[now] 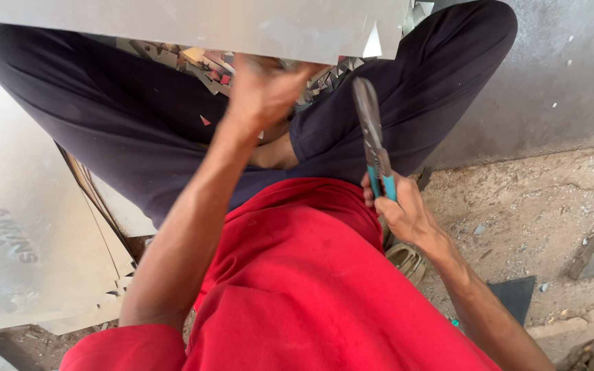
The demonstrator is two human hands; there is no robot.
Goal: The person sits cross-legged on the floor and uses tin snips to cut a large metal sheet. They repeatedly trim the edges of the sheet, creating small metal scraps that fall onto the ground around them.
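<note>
The pliers (pixel 374 141) stand right of centre in the frame, nearly upright, nose pointing up and tilted slightly left. The head and jaws are dull grey metal, long and narrow; whether the jaws meet cannot be told. The handles carry teal grips, partly hidden in the palm. The right hand (pixel 401 209) is clamped around these grips, fingers wrapped tight.

Up and to the left, the left hand (pixel 262 89) reaches to the lower edge of a large pale grey sheet (pixel 194 24) spanning the top of the frame. The fingers curl at that edge, but whether they grip it cannot be told. Behind the hand lies a heap of small cut scraps (pixel 207 65), grey with some red and cream.

The person sits cross-legged in dark trousers (pixel 118 117) and a red shirt (pixel 311 275). A stack of pale sheets (pixel 29 233) leans at the left. Rough concrete floor (pixel 537 206) fills the right.
</note>
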